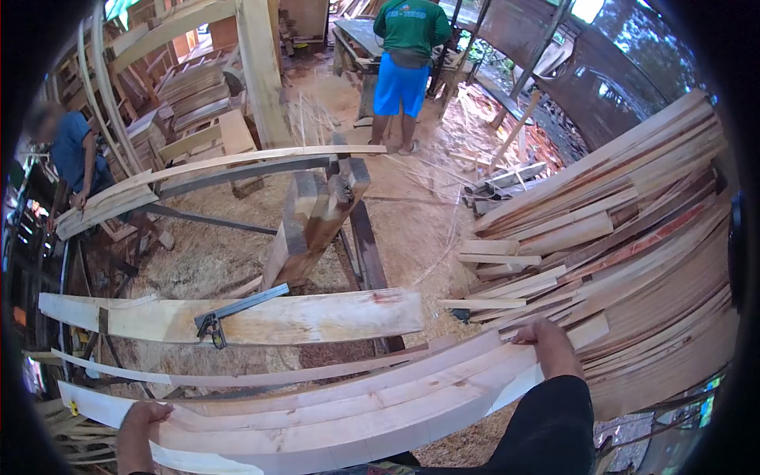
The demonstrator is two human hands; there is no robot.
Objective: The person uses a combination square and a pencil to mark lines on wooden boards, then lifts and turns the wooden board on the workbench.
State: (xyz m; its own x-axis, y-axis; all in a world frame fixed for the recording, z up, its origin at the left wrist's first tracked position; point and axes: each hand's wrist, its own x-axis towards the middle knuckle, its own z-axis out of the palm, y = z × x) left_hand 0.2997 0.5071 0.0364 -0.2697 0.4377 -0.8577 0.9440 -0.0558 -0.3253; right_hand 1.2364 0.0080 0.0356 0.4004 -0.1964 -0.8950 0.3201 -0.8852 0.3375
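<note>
Low in the head view, a long pale wooden board (348, 423) stretches across in front of me, its face in lengthwise bands; I cannot tell whether it is one piece or several together. My left hand (144, 419) is closed over its left part, thumb on top. Toward the other end, my right hand (548, 342) grips the board, with the fingers partly hidden. Just beyond lies a narrow strip of wood (261, 378). Farther off, a wide plank (348, 317) rests on the frame, and a combination square (237, 314) lies across it.
Stacked planks (633, 261) fill the right side. A heavy timber post (305, 226) stands beyond the wide plank. One person in a green shirt (410, 28) stands at a far bench; another in blue (71, 146) holds a board (111, 206) at left. Sawdust covers the floor.
</note>
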